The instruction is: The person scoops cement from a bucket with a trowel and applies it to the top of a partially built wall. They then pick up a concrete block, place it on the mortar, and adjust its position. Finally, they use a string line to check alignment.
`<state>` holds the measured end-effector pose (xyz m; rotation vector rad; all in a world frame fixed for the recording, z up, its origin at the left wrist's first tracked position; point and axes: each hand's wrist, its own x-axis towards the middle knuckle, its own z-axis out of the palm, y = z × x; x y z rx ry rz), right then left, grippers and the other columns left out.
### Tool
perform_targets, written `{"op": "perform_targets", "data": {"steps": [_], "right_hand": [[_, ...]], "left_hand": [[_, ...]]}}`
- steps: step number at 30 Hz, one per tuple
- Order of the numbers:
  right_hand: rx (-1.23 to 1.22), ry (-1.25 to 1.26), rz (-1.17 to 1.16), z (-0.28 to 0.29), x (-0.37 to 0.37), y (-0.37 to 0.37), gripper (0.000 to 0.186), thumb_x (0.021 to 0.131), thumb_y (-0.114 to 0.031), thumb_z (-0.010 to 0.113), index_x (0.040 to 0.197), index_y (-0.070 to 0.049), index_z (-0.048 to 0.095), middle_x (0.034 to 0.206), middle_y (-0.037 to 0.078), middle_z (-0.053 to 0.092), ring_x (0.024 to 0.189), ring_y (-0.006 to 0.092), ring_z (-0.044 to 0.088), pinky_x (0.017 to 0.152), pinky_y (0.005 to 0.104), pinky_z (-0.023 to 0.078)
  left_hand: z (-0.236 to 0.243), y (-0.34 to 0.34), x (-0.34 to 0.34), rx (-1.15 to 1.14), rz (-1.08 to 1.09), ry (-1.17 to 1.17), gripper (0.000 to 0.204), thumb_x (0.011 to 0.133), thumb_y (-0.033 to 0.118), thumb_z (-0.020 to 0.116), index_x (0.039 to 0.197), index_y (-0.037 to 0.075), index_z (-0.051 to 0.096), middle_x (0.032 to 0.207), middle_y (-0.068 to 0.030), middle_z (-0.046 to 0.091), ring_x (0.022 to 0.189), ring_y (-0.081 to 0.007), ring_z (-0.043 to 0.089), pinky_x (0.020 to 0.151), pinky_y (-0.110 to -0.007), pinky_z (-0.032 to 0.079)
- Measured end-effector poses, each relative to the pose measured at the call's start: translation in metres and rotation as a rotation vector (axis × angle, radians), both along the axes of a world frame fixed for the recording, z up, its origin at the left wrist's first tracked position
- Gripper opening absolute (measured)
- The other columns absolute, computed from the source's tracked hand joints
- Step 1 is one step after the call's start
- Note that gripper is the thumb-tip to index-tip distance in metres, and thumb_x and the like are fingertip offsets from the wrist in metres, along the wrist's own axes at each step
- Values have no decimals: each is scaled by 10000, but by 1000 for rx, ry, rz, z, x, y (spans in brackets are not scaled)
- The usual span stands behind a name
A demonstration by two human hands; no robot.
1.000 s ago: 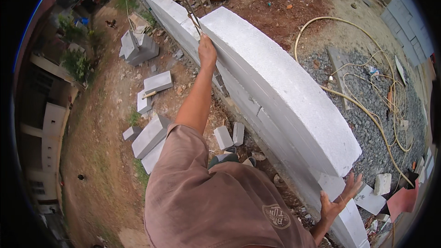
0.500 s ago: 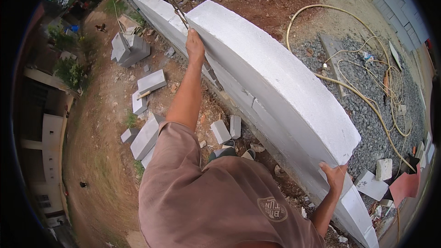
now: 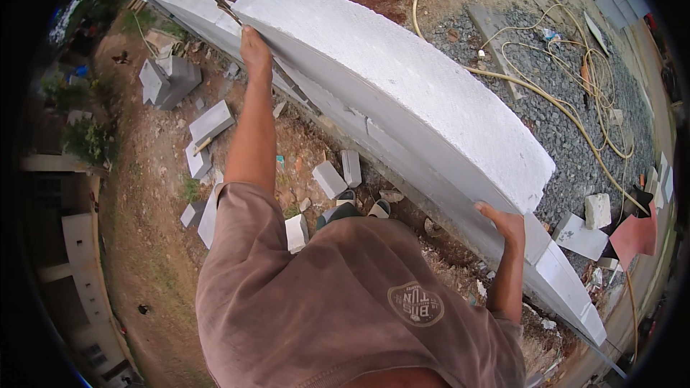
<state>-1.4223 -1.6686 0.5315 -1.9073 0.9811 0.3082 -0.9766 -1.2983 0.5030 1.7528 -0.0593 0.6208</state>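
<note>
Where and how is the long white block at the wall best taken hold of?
Probably by the two ends, coming from the near side of the wall. The block is long with squared ends, so a wide two-handed hold should balance it best. The left hand is at its far end, the right hand at its near end.

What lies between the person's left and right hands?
In the head view, the long white block stretches between the left hand, at its far end, and the right hand, at its near end.
</note>
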Motion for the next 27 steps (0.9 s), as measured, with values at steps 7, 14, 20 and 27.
{"op": "perform_targets", "data": {"steps": [7, 14, 20, 27], "right_hand": [[91, -44, 35, -33, -12, -15, 852, 594, -427, 829, 1237, 14, 485, 1253, 178, 508, 1146, 266, 474, 988, 340, 359], [273, 36, 58, -45, -18, -28, 848, 677, -533, 724, 1307, -48, 431, 1329, 143, 454, 1223, 262, 411, 1053, 338, 286], [484, -174, -100, -63, -28, -34, 870, 670, -566, 702, 1315, -56, 419, 1333, 143, 449, 1233, 269, 405, 1062, 348, 282], [62, 16, 113, -62, -24, -39, 806, 572, -460, 823, 1196, -38, 538, 1183, 154, 574, 1100, 292, 530, 957, 374, 402]], "left_hand": [[-4, 1, 6, -28, -20, 7, 521, 981, 315, 321, 1230, -124, 449, 1250, -267, 494, 1175, -327, 469, 992, -339, 340], [0, -5, -1, -29, 18, 61, 522, 981, 325, 336, 1237, -114, 452, 1252, -239, 505, 1180, -303, 470, 994, -322, 336], [7, -1, -5, -32, 40, 27, 498, 982, 319, 338, 1194, -105, 490, 1173, -210, 559, 1087, -281, 516, 940, -320, 368], [7, -3, -5, -1, 133, 26, 463, 957, 320, 381, 1110, -89, 535, 1080, -206, 579, 1010, -279, 534, 906, -347, 385]]}}
